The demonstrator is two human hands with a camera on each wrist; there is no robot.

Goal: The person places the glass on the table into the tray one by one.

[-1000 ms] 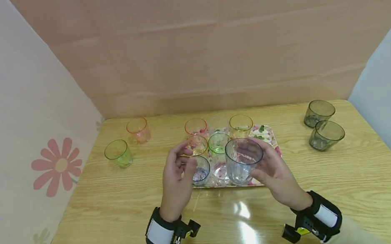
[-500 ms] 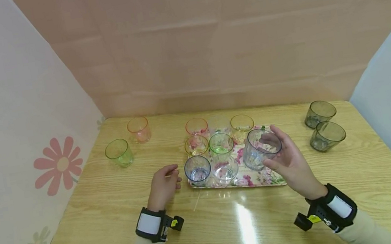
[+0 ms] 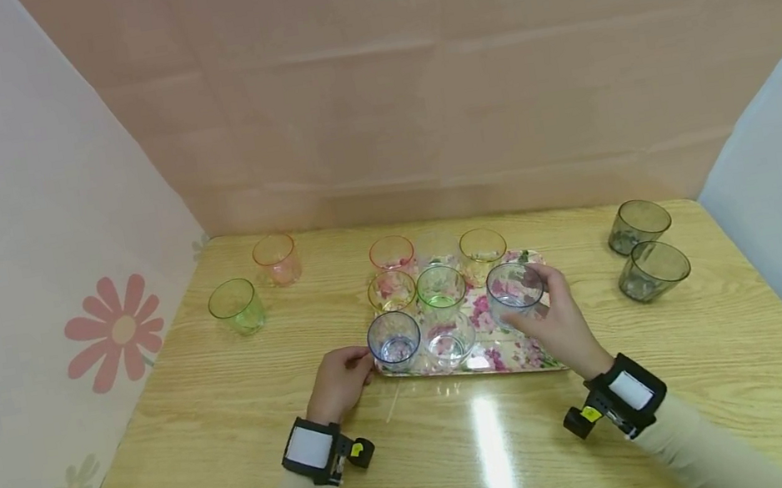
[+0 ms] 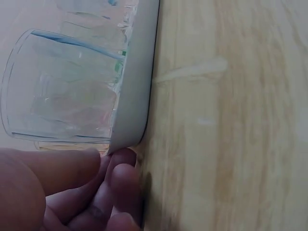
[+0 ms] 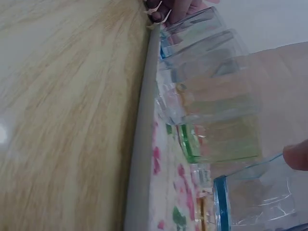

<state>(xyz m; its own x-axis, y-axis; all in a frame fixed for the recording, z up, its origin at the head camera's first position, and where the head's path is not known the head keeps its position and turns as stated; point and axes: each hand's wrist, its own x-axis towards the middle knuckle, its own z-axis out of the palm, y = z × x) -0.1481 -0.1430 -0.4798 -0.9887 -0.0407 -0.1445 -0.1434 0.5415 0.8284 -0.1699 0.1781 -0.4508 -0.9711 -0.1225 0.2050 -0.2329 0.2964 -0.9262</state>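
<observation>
A floral tray [image 3: 510, 357] lies on the wooden table. My left hand [image 3: 338, 382] pinches the tray's near left corner, thumb above the rim and fingers curled below, as the left wrist view shows. Right beside its thumb stands a blue-tinted glass [image 3: 394, 346]. My right hand [image 3: 561, 328] grips a pale blue glass [image 3: 510, 306] by its right side, thumb on the near face. That glass is upright over the right part of the tray; in the right wrist view its blue base [image 5: 221, 202] is close over the floral surface. The remaining right fingers are partly hidden behind the glass.
Also on the tray stand a green glass [image 3: 440, 287], a clear glass [image 3: 450, 345], a yellow glass [image 3: 483, 251] and several others. Green [image 3: 237, 309] and pink [image 3: 278, 262] glasses stand at the table's left. Two smoky glasses [image 3: 639, 226] sit at the right.
My right hand has carried the pale blue glass right, then lowered it toward the tray. My left hand has drawn back from the glasses and taken hold of the tray's corner.
</observation>
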